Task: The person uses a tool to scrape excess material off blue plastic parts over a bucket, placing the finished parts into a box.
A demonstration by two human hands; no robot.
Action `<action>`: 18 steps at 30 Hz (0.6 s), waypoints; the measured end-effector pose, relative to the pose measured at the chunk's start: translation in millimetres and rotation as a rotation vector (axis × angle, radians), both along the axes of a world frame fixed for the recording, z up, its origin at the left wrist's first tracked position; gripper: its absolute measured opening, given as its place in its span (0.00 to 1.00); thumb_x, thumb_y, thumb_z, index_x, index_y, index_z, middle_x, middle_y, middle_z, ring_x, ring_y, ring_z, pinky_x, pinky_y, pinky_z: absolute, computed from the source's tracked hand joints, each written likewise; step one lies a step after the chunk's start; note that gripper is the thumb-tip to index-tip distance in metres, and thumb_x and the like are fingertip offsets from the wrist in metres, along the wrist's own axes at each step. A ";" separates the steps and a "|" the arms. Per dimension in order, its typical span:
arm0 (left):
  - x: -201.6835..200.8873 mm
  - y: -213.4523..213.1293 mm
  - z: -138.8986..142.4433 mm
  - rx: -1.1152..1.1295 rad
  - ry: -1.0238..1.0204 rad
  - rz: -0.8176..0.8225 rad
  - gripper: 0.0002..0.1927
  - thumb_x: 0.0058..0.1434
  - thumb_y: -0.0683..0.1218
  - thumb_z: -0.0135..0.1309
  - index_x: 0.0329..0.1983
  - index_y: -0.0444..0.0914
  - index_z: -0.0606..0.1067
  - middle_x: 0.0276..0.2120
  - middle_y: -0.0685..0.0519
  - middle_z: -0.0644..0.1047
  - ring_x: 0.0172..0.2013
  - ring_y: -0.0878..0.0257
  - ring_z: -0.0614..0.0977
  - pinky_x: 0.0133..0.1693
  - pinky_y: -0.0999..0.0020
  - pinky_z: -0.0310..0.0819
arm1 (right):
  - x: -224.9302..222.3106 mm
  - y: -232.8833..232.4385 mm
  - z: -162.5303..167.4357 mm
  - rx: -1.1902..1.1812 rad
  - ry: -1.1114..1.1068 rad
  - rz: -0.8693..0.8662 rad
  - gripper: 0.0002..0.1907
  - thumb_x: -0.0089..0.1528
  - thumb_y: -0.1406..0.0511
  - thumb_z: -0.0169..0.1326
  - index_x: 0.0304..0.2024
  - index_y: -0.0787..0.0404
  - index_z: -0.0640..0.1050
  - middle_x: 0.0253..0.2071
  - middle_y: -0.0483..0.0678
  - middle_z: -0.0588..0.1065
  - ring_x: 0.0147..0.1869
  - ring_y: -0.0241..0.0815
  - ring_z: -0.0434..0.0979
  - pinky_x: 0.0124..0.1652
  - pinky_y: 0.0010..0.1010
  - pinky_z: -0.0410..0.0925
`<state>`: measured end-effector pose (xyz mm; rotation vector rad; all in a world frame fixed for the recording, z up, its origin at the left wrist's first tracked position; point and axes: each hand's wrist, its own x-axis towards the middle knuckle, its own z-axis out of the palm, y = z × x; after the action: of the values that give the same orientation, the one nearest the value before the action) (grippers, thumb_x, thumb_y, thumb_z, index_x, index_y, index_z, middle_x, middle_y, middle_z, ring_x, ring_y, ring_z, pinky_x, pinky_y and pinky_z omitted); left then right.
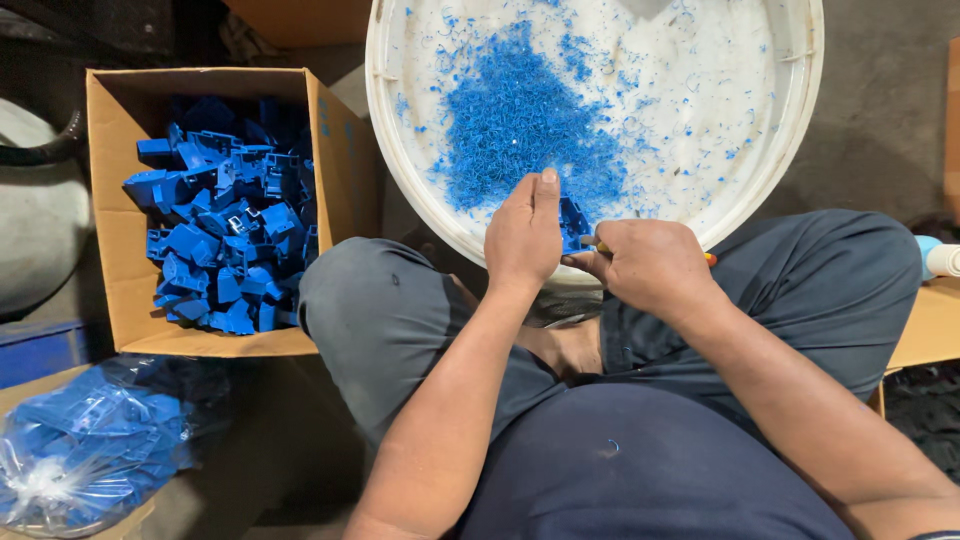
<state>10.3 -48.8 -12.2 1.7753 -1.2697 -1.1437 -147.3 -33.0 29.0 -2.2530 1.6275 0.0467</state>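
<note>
At the far left a clear plastic bag (85,450) of blue parts lies on the floor, and just beyond it an open cardboard box (125,230) is heaped with blue plastic mouldings (225,235). The person sits cross-legged with a white tub (800,90) against the knees, blue shavings (520,125) piled in its middle. Over the tub's near rim, the left hand (525,235) is closed around a blue plastic part (573,222), thumb stretched along it; the part's long axis runs away from the person, toward the shavings. Touching it, the right hand (650,265) is clenched on a small tool with a red-and-yellow handle (709,258), its tip hidden.
</note>
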 end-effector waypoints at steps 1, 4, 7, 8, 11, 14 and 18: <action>-0.2 0.4 -1.0 -0.028 -0.010 0.004 0.28 0.72 0.64 0.36 0.36 0.40 0.76 0.31 0.43 0.80 0.36 0.40 0.79 0.38 0.49 0.70 | 0.5 -0.4 -0.7 0.004 -0.002 0.000 0.26 0.59 0.45 0.57 0.25 0.59 0.78 0.24 0.54 0.77 0.32 0.59 0.78 0.32 0.50 0.68; -0.2 0.8 -6.8 -0.068 0.009 0.017 0.25 0.71 0.62 0.38 0.39 0.40 0.76 0.30 0.44 0.79 0.35 0.42 0.79 0.36 0.51 0.70 | 1.0 -0.5 -5.8 0.220 0.062 -0.062 0.28 0.61 0.42 0.55 0.24 0.58 0.79 0.24 0.55 0.77 0.32 0.59 0.79 0.34 0.50 0.68; -1.4 0.7 -15.7 -0.095 0.119 0.053 0.21 0.72 0.59 0.41 0.42 0.39 0.77 0.29 0.47 0.78 0.32 0.50 0.80 0.36 0.56 0.72 | -4.3 3.3 -13.0 0.121 -0.038 -0.026 0.28 0.61 0.44 0.58 0.23 0.60 0.78 0.23 0.56 0.76 0.32 0.61 0.77 0.32 0.50 0.67; -1.7 0.7 -18.7 -0.106 0.165 0.069 0.20 0.72 0.58 0.42 0.43 0.39 0.77 0.28 0.47 0.78 0.31 0.53 0.80 0.37 0.58 0.73 | -6.6 4.9 -16.0 0.135 -0.138 -0.079 0.27 0.59 0.44 0.59 0.24 0.61 0.78 0.23 0.55 0.76 0.30 0.58 0.77 0.31 0.47 0.67; -4.0 -0.6 -24.6 -0.225 0.323 0.128 0.18 0.74 0.55 0.47 0.47 0.36 0.77 0.31 0.52 0.77 0.34 0.63 0.75 0.39 0.64 0.72 | -11.8 8.1 -26.4 0.183 -0.411 -0.244 0.25 0.57 0.47 0.63 0.29 0.64 0.77 0.21 0.52 0.74 0.26 0.48 0.73 0.28 0.39 0.66; -5.4 -1.9 -23.1 -0.315 0.374 0.130 0.19 0.71 0.54 0.51 0.54 0.35 0.75 0.38 0.57 0.79 0.40 0.69 0.78 0.44 0.69 0.72 | -12.2 6.9 -37.6 0.241 -0.635 -0.377 0.22 0.60 0.50 0.62 0.36 0.64 0.77 0.23 0.47 0.72 0.27 0.36 0.68 0.28 0.33 0.65; -5.5 -2.0 -12.0 -0.183 0.366 0.131 0.19 0.64 0.54 0.60 0.46 0.34 0.76 0.34 0.54 0.79 0.34 0.67 0.77 0.39 0.69 0.74 | -12.8 1.6 -46.7 0.337 -0.900 -0.544 0.18 0.62 0.54 0.60 0.40 0.63 0.78 0.27 0.41 0.74 0.28 0.29 0.67 0.28 0.28 0.62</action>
<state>4.8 -50.8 -24.2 1.4145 -0.9905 -1.1729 -160.0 -31.4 -17.7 -1.2131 1.4714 -0.6711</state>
